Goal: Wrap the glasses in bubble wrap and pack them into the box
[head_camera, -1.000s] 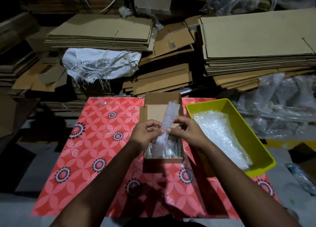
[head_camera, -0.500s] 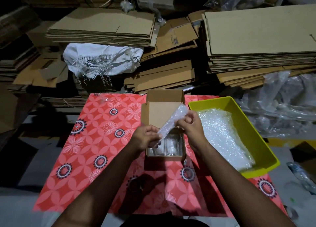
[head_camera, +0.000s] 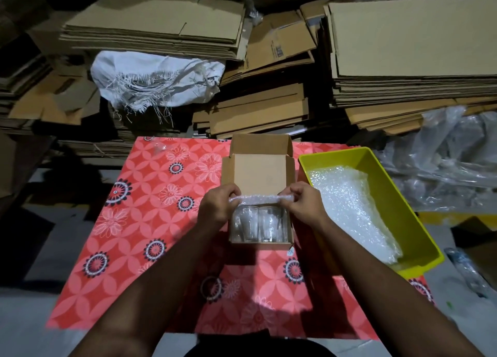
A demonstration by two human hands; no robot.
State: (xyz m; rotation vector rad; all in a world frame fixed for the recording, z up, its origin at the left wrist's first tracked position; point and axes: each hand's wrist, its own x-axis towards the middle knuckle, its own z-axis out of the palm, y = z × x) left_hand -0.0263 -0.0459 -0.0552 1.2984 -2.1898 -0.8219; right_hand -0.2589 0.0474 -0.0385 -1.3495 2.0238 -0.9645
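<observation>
Centre frame, the cloth (head_camera: 139, 222) is spread, with the tub (head_camera: 382, 168) of spare wrap at right and the open box (head_camera: 259, 173) between. In the box's near half two glasses (head_camera: 258, 225) are seen side by side; whether they are wrapped cannot be told. A roll (head_camera: 258, 199) of bubble wrap is pinched crosswise above them, one end by the left hand (head_camera: 217, 208), the other by the right hand (head_camera: 304, 206). Padding appears under way; next, the roll would need lowering in gently.
</observation>
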